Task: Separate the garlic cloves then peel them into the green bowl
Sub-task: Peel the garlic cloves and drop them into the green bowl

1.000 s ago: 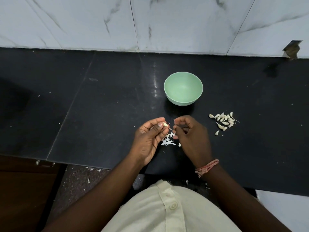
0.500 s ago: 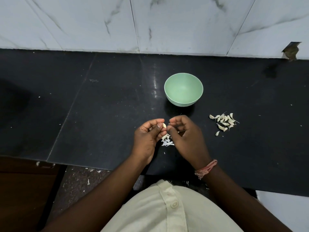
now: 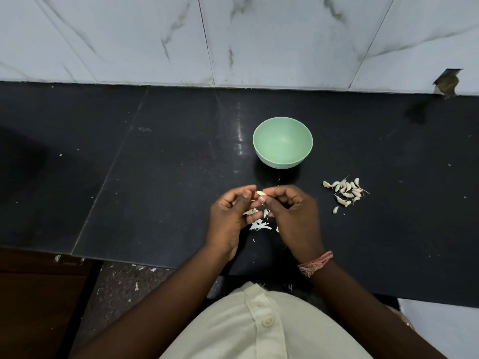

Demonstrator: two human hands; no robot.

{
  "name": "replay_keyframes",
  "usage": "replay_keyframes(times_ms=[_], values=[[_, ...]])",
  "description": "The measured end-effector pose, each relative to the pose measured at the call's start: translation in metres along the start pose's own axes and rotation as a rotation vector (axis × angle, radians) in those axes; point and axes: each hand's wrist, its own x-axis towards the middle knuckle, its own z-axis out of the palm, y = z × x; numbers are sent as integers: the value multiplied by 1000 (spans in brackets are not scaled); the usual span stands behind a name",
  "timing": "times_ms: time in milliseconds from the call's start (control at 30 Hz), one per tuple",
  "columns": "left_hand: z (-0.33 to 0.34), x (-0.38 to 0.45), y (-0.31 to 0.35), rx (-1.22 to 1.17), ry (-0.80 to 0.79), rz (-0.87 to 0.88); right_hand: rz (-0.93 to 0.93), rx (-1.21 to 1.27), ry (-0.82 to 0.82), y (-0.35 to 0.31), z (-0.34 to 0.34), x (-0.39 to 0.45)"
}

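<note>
Just in front of the round pale-green plastic bowl [image 3: 282,142], the left hand [image 3: 229,218] and right hand [image 3: 294,216] both pinch one small cream garlic clove [image 3: 261,193], each grip clamped on it above the black stone counter [image 3: 155,177].

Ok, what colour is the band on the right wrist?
Pinkish-red thread band with frayed pale ends, seen in the head view.

The bowl [image 3: 282,142] is pale mint green, plain inside and out. The worktop [image 3: 155,164] is black with scattered white specks. Off-white cloves [image 3: 346,191] lie on it, and white peel scraps [image 3: 260,225] (one brownish). The wall tiles [image 3: 259,40] are white with grey veining. The wrist thread [image 3: 315,264] is pinkish red; the shirt [image 3: 259,330] is cream.
</note>
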Motion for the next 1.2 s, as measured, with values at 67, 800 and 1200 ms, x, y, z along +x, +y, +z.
replay_keyframes(times_ms=[67,800,1200], values=[[3,-2,1,6,-19,-28,7,17,-1,0,0,0],[7,5,-2,20,-46,25,147,213,22,-9,5,0],[16,9,-1,-53,-12,-46,131,91,19,-11,0,4]])
